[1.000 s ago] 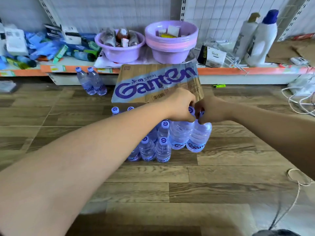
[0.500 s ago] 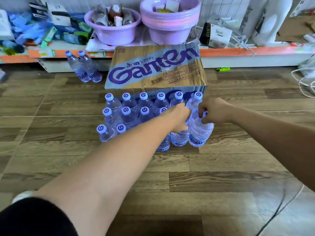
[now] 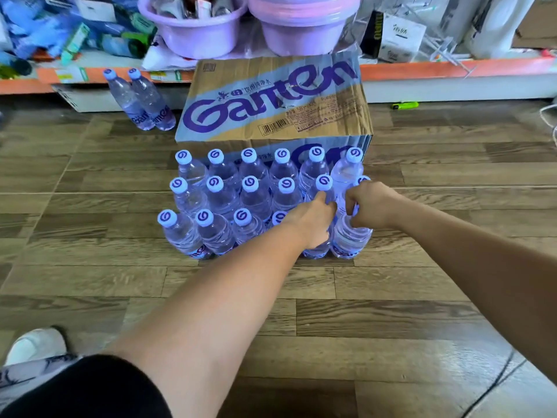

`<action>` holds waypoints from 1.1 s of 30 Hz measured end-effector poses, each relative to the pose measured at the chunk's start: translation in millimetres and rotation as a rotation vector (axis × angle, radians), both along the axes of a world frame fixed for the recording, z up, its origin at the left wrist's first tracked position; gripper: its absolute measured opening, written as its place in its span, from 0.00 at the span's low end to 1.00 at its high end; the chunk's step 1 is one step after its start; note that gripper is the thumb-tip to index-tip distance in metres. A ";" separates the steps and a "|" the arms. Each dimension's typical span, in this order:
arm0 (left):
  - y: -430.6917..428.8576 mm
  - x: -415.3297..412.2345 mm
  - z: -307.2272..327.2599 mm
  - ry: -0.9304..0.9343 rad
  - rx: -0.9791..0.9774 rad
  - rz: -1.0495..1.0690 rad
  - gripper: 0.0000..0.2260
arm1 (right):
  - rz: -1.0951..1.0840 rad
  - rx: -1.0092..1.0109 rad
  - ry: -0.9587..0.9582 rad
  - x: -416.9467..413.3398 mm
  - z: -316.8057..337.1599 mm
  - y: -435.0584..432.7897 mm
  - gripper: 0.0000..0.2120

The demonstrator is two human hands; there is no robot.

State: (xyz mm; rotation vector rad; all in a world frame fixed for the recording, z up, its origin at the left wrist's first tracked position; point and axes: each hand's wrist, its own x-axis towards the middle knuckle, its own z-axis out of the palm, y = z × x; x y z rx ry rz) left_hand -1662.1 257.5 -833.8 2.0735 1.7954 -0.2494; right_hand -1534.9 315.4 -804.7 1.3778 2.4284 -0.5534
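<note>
The two bottles (image 3: 349,241) now stand on the floor (image 3: 391,297) at the block's (image 3: 250,200) 4 o'clock corner, left grip (image 3: 313,220) and right grip (image 3: 369,206) still clasping them, so letting go likely comes next.

"Ganten" stands in purple on the cardboard box (image 3: 271,116) and, partly legible, on the water bottles (image 3: 250,197).

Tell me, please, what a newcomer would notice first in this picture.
A block of water bottles with purple-marked caps stands in rows on the wooden floor, before a cardboard box with big purple letters. At its near right corner, the left hand and the right hand each grip a bottle.
</note>
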 end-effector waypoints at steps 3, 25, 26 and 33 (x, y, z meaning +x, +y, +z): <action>9.0 -1.6 2.7 0.048 -0.017 -0.039 0.14 | -0.010 -0.003 -0.009 -0.4 -6.5 -1.3 0.11; -17.2 -109.4 19.4 -0.035 0.276 -0.081 0.19 | 0.128 0.387 -0.022 -109.7 14.3 -5.2 0.15; -16.8 -125.7 23.0 -0.029 0.296 -0.068 0.18 | 0.141 0.385 0.008 -124.8 17.8 -5.6 0.14; -3.9 -286.8 60.7 0.124 0.365 0.085 0.20 | 0.190 0.294 0.079 -240.8 29.8 4.7 0.18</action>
